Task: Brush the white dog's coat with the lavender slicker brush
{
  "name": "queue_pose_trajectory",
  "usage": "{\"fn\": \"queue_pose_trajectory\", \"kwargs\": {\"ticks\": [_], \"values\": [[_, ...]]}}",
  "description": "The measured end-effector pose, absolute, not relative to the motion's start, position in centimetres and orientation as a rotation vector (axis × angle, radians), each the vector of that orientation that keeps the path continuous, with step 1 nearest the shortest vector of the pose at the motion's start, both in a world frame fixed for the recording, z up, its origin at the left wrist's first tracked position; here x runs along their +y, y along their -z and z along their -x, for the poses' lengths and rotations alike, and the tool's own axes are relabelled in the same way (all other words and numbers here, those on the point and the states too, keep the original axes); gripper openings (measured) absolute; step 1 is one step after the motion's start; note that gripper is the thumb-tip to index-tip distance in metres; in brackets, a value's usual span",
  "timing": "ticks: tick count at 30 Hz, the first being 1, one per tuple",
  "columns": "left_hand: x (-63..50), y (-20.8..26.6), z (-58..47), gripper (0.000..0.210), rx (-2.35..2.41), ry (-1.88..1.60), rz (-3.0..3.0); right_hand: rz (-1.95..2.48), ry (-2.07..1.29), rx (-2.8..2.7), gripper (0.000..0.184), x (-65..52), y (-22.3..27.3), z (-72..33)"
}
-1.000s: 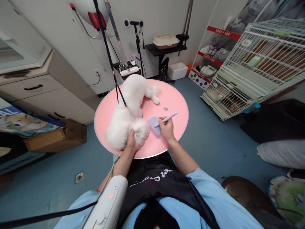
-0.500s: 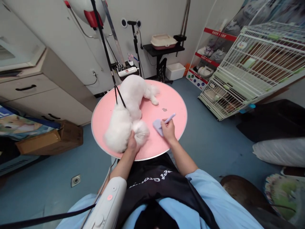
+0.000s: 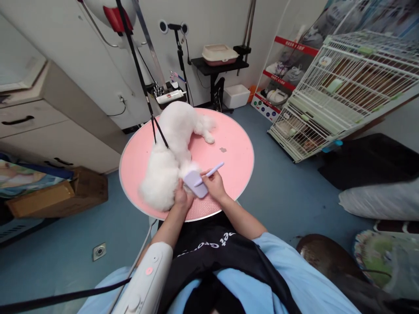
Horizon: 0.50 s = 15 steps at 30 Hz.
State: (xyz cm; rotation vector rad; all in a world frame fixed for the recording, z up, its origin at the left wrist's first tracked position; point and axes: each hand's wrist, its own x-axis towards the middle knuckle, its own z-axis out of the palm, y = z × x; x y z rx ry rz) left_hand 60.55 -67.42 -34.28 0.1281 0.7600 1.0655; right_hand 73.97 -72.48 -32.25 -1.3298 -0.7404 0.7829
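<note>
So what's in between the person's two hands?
In the head view, the purple brush sits between the left hand and right hand, partly covering some white fluff.

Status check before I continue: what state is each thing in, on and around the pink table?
White dog: on the pink table, body curved
Purple brush: held, head over the dog
Right hand: closed on the brush
Left hand: against the dog, fingers partly hidden
Black strap: straight, reaching the dog's back
Drawer: shut

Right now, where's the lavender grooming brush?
Head view, near centre: the brush is in the right hand, over the white dog, just right of the left hand.
</note>
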Motion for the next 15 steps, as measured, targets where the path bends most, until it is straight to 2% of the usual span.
{"fn": "queue_pose_trajectory", "kwargs": {"ticks": [6,11,15], "values": [[-67.5,34.1,-60.6,0.036,0.778,-1.152,-0.123,1.444,-0.514,-0.606,0.026,-72.6,32.1,-75.0],[-67.3,34.1,-60.9,0.031,0.771,-1.105,-0.124,1.384,-0.861,-0.772,0.027,-72.4,32.0,-74.2],[-67.2,34.0,-60.9,0.027,0.763,-1.142,-0.081,1.583,-0.573,-0.656,0.028,-72.4,31.8,-76.1]]}}
